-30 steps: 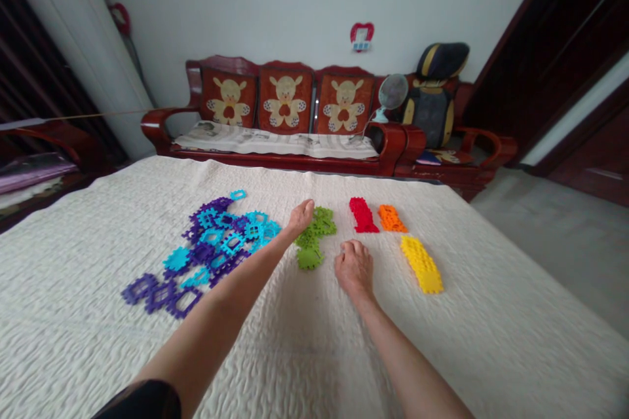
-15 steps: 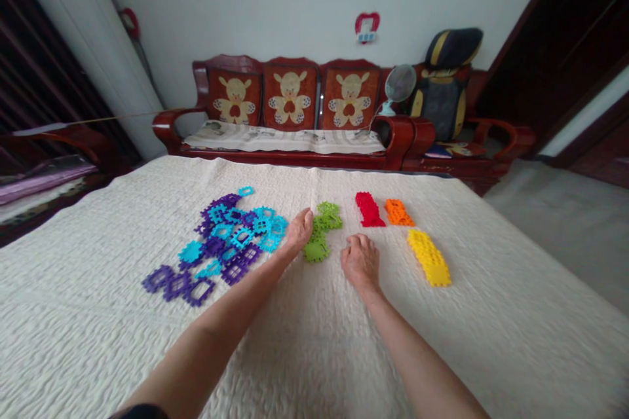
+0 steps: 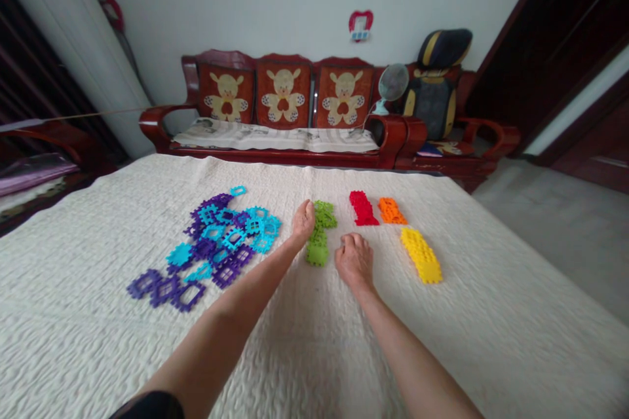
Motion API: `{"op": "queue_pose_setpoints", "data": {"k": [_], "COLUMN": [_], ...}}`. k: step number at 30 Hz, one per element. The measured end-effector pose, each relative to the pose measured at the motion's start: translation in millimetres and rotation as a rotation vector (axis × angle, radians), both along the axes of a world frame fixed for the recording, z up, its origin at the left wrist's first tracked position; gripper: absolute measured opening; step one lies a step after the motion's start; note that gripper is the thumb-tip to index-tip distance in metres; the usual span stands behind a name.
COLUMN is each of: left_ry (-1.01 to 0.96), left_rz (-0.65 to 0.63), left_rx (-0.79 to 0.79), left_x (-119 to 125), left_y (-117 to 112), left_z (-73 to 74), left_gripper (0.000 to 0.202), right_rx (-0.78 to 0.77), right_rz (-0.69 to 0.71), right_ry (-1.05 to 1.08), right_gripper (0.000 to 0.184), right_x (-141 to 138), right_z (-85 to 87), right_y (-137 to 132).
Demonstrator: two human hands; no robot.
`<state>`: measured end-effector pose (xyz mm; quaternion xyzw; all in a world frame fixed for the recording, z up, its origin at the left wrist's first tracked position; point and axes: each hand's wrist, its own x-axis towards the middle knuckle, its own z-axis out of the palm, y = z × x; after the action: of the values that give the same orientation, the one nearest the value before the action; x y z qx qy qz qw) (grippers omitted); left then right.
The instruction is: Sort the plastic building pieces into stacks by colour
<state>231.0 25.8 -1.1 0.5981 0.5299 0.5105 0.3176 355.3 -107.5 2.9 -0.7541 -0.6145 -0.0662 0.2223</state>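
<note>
My left hand (image 3: 304, 220) stands on its edge with the fingers stretched out, touching the left side of the green plastic interlocking building pieces (image 3: 320, 236). These lie overlapping in a narrow column. To their right, my right hand (image 3: 354, 260) rests low over the cloth, its fingers loosely bent and a little apart. No piece shows in it, though its underside is hidden. Beyond the right hand lie rows of red pieces (image 3: 362, 208) and orange pieces (image 3: 392, 211). A row of yellow pieces (image 3: 421, 255) is to its right.
Purple pieces (image 3: 203, 249) and light-blue pieces (image 3: 255, 226) lie mixed in a loose heap on the left. Everything rests on a cream quilted cloth (image 3: 314, 353). Behind its far edge stands a wooden sofa (image 3: 275, 157) with bear cushions and a small fan (image 3: 393, 83).
My left hand has pushed along the green pieces' left side, and their column is straighter and narrower. My right hand keeps about the same place beside them. The view has shifted slightly right.
</note>
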Motion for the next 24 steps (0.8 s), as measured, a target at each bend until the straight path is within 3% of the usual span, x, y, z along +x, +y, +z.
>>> {"op": "queue_pose_setpoints", "data": {"k": [6,12,18,24], "left_ry": [-0.064,0.080,0.105,-0.115], "left_rz": [-0.073,-0.054,-0.148,-0.170], "left_rx": [-0.033,0.053,0.064,-0.017], "left_x": [-14,-38,-11,-6], "left_y": [7,6,14,17], "left_z": [-10.5,-9.9,-1.9,-9.7], "left_gripper": [0.047,0.046,0.040,0.043], "right_rx": [0.004,0.001,0.010,-0.014], "right_rz": [0.006,-0.001,0.004,-0.005], "right_ry": [0.007,0.008,0.011,0.022], "right_gripper": [0.024,0.024,0.024,0.026], "right_x": [1,0,1,0], "right_z": [-0.9,-0.7,-1.4,0.7], "right_y": [0,-1,0,0]}}
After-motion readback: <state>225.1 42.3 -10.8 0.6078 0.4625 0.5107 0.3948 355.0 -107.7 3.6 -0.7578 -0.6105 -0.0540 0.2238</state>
